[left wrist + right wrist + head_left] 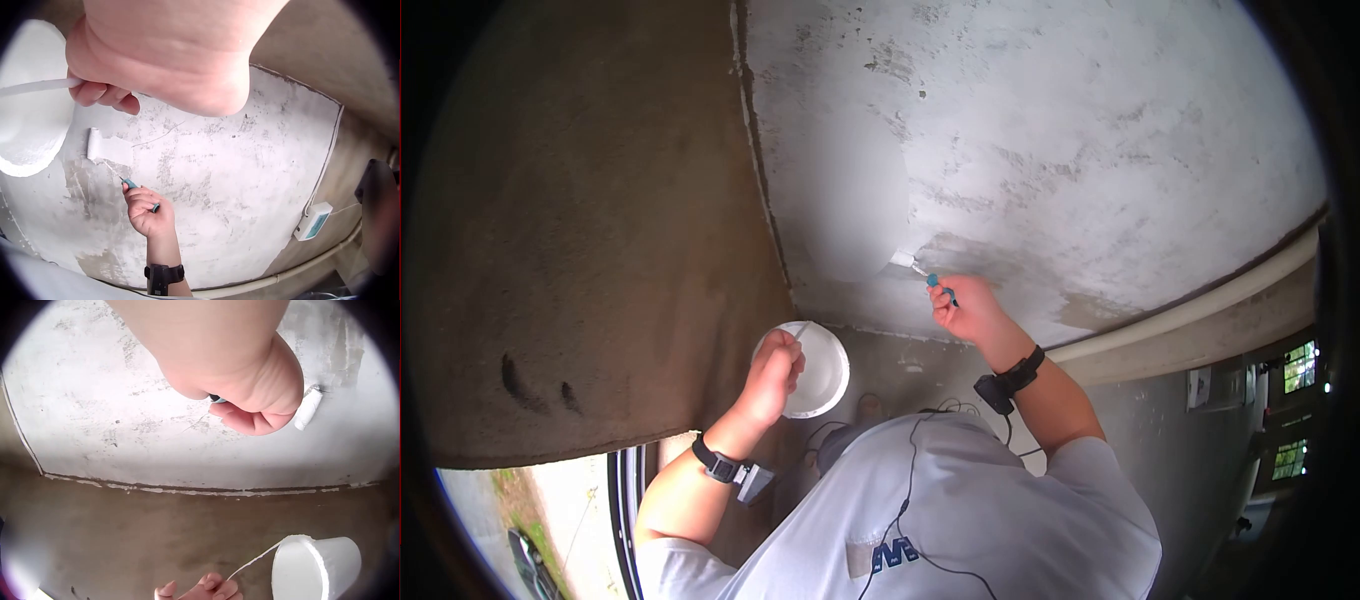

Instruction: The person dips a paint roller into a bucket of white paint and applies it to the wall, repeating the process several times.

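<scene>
My right hand [970,308] grips the teal handle of a small paint roller [903,259]. The roller's white sleeve [93,145] lies against the patchy white wall [1080,130], at the edge of a white painted strip in the left wrist view. Lower and to the left, my left hand [770,378] holds a white bucket [828,375] by its thin bail handle [37,86]. Seen from the right wrist, the bucket [347,559] hangs tilted, with white paint round its rim. In that view the right hand hides most of the roller handle.
A brown wall [590,220] meets the white one at a corner on the left. Along the white wall's right side runs a pale pipe [1200,315]. A white box [314,221] with a cable is fixed near its edge. Daylight shows through an opening at lower left.
</scene>
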A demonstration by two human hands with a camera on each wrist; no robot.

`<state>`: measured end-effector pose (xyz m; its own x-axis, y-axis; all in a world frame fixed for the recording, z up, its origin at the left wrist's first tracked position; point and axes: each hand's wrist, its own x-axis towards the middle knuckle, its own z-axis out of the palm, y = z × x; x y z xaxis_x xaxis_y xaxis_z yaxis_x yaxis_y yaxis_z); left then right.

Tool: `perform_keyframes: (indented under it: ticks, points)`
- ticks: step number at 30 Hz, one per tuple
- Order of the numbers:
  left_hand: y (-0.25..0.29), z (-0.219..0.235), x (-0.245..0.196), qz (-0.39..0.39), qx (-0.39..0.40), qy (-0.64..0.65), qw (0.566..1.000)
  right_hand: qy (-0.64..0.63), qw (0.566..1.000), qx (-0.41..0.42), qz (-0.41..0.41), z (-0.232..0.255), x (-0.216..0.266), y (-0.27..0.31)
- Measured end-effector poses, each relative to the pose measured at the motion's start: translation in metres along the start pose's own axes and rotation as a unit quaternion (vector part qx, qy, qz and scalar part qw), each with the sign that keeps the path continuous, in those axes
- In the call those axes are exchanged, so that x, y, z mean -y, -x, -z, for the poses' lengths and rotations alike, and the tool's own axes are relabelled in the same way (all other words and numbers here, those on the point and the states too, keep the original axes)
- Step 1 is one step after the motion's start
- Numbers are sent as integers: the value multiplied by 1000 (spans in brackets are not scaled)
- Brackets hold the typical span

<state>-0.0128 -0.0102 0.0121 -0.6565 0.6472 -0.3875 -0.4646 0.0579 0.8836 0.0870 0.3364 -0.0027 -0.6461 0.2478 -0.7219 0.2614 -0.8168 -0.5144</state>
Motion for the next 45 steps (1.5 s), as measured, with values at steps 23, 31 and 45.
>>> perform_keyframes:
  ticks: [23,31,45]
  points:
    - [0,-2,-6,6,-20,-12,1000,-72,997,1,33,-54,29,87]
    - [-2,0,-4,29,-3,19,999,-37,997,16,62,-43,29,133]
    - [1,-7,-10,31,-21,12,999,37,990,-47,129,-6,26,136]
